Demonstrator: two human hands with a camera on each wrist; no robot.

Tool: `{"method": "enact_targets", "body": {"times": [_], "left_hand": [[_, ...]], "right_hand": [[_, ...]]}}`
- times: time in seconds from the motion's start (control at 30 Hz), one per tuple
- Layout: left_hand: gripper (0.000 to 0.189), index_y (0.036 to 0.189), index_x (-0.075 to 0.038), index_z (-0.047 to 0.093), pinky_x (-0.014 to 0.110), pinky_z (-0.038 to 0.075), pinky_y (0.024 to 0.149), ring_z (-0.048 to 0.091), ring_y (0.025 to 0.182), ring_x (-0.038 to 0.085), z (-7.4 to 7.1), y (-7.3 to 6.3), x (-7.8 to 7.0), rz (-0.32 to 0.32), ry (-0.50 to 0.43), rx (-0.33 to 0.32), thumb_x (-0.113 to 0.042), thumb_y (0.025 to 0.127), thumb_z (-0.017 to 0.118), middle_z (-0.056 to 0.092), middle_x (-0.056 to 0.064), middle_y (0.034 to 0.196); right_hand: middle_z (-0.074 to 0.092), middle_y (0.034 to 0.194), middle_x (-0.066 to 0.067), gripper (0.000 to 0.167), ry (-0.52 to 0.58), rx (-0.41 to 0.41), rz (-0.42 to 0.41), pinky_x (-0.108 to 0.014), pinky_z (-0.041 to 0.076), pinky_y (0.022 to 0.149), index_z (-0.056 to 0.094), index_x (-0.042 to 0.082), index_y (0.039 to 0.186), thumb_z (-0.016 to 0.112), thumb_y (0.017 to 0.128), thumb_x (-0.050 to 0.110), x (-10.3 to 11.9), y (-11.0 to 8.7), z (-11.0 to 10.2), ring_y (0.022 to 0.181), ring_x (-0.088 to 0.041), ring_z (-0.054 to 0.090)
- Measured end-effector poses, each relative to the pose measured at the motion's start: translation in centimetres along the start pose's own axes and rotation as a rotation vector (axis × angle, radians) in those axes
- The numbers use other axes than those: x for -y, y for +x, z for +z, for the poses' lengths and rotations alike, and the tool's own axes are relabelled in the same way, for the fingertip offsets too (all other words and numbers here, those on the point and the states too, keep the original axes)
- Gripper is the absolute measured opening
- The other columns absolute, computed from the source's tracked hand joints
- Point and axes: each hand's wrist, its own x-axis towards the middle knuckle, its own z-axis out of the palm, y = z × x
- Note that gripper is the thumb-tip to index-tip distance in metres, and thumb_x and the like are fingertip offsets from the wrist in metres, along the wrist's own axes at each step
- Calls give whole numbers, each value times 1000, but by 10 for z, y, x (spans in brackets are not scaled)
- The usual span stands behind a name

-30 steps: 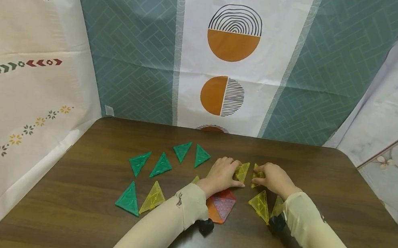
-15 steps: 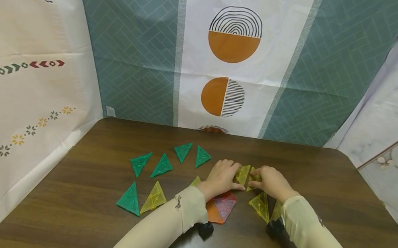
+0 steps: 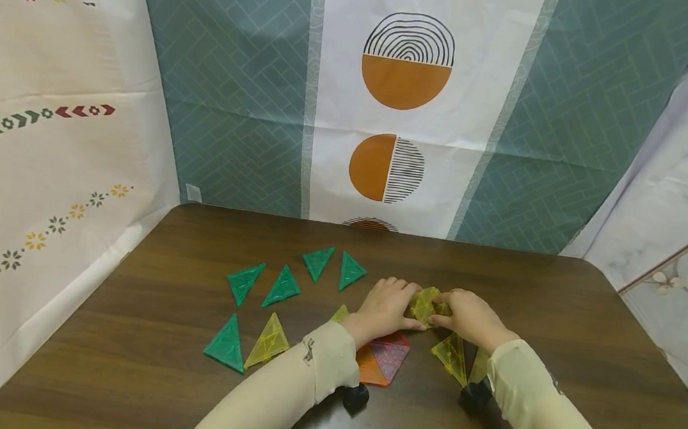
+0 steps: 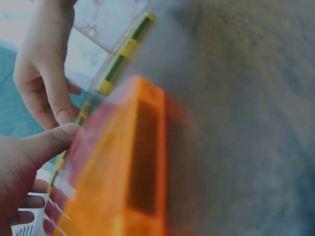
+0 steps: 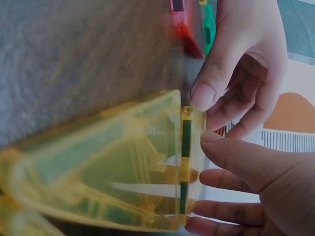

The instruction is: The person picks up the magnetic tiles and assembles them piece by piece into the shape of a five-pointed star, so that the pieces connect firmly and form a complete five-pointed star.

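My left hand (image 3: 386,306) holds a yellow triangular magnetic tile (image 3: 423,302) by its left side, fingertips at the far edge and thumb near the front. Facing it, my right hand (image 3: 471,319) pinches a second yellow triangular magnetic tile (image 3: 444,309), mostly covered by the fingers. The two tiles meet edge to edge on the table, perhaps slightly overlapping. In the right wrist view, both thumbs nearly touch beside a held yellow tile (image 5: 186,162). Under my left wrist lies a joined group of red, purple and orange tiles (image 3: 388,356), partly hidden by the sleeve.
Two more yellow tiles (image 3: 450,357) lie by my right wrist, one partly hidden. Left of my left arm are another yellow tile (image 3: 268,341) and several green triangular tiles (image 3: 226,344). A yellow corner (image 3: 340,313) shows behind the left wrist. Patterned cloth hangs behind the brown table (image 3: 115,358).
My right hand has moved left with its yellow tile, closing the gap to the tile in my left hand. The left hand has stayed nearly still.
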Motion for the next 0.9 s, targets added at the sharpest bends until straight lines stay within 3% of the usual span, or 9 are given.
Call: {"method": "enact_targets", "body": {"times": [0.27, 0.5, 0.7, 0.9], "left_hand": [[67, 135, -19, 52, 35, 41, 106, 54, 117, 18, -16, -4, -5, 28, -11, -69, -54, 81, 69, 60, 1, 126], [65, 134, -21, 53, 33, 41, 106, 54, 118, 17, -32, -13, -19, 9, -30, -141, -56, 81, 68, 60, 0, 126], [65, 130, -20, 56, 34, 42, 106, 55, 118, 16, -36, -24, -32, 13, -43, -197, -58, 79, 69, 60, -1, 124], [67, 130, -21, 56, 33, 43, 104, 55, 118, 16, -33, -35, -45, 23, -65, -178, -59, 77, 70, 61, -2, 124]], "right_hand": [[63, 122, -21, 44, 37, -28, -18, -55, 48, 94, 65, 1, 120, 69, 88, 31, -2, -9, -14, 113, -40, 59], [61, 125, -24, 49, 32, -73, -6, -56, 47, 94, 61, -1, 125, 69, 88, 29, 4, -20, -29, 115, -42, 57], [63, 121, -21, 47, 21, -102, -24, -55, 48, 93, 63, 0, 123, 70, 87, 30, 6, -32, -36, 112, -40, 59], [65, 117, -19, 45, 5, -139, -44, -54, 49, 90, 64, 1, 119, 73, 84, 28, 7, -46, -38, 108, -39, 61]]}}
